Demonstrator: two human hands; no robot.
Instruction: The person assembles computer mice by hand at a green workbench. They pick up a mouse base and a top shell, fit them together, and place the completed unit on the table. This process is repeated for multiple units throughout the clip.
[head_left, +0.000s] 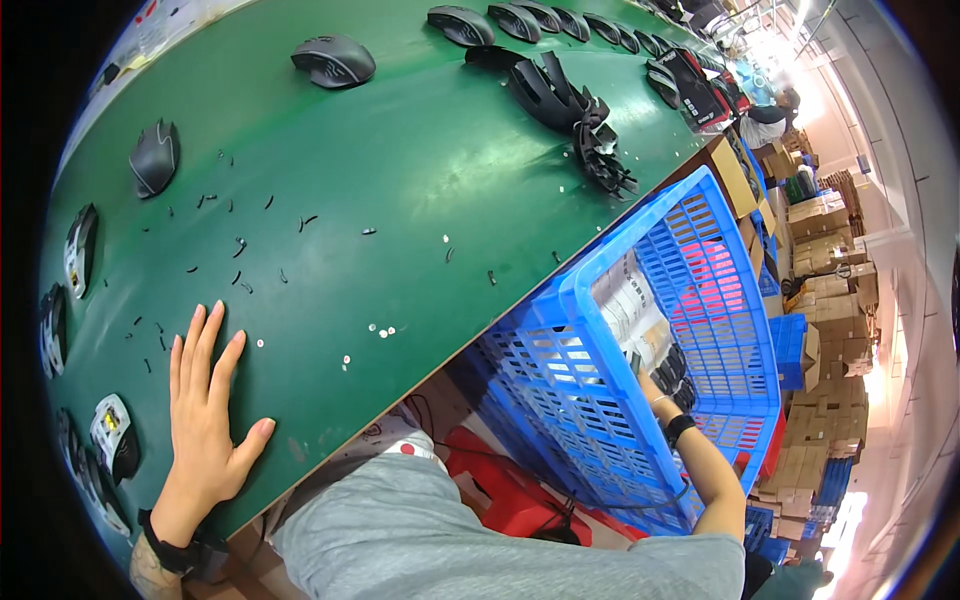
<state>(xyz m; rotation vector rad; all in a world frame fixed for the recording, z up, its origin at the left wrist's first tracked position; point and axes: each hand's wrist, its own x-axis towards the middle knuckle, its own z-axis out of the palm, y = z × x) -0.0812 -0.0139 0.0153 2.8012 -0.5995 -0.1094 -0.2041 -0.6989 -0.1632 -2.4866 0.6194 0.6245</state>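
Note:
My left hand (207, 405) lies flat on the green tabletop (330, 290), fingers stretched and thumb out, holding nothing. Small black strips (238, 277) and white round bits (383, 333) are scattered just beyond it. To its left, near the table edge, lies a computer mouse with its pale underside up (114, 437). My right arm reaches down into a blue plastic crate (580, 350). There my right hand (652, 390) is closed at a dark object beside several black items (677, 378) and a clear bag with printed paper (630, 305). The crate wall partly hides its fingers.
More black mice line the table's left and far edges, including one mouse (154, 158) and another (333, 62). A heap of black plastic parts (580, 110) lies near the right edge. Stacked cartons (825, 420) stand beyond the crate. Another person (768, 120) is far off.

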